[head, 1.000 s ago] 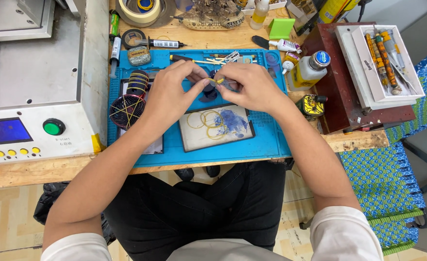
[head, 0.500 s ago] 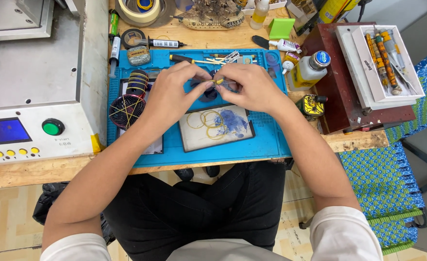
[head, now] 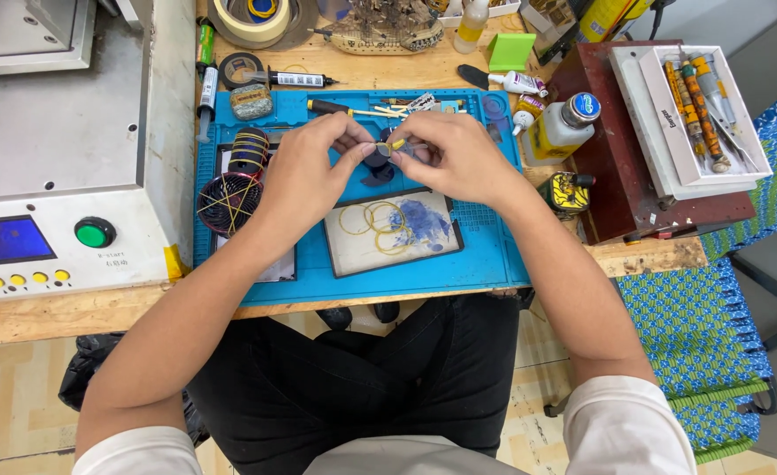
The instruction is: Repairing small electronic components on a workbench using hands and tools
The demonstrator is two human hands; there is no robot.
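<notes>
both forearms angle inward over the blue mat (head: 485, 264) on the desk. left hand (head: 305, 171) & right hand (head: 454, 154) meet fingertip to fingertip, each grip pinched on a small dark part (head: 383, 150) w/ yellow tip, above the mat's middle.

A blue work mat (head: 485, 264) covers the middle of the wooden worktop (head: 652, 257). At 9 o'clock stands a grey machine (head: 72, 132) with a blue screen (head: 8, 240) and a green button (head: 95, 233). At 12 o'clock lies a roll of masking tape (head: 249, 19). At 3 o'clock a white tray (head: 670, 149) holds tools. A green block (head: 510, 51) sits at 1 o'clock.
</notes>
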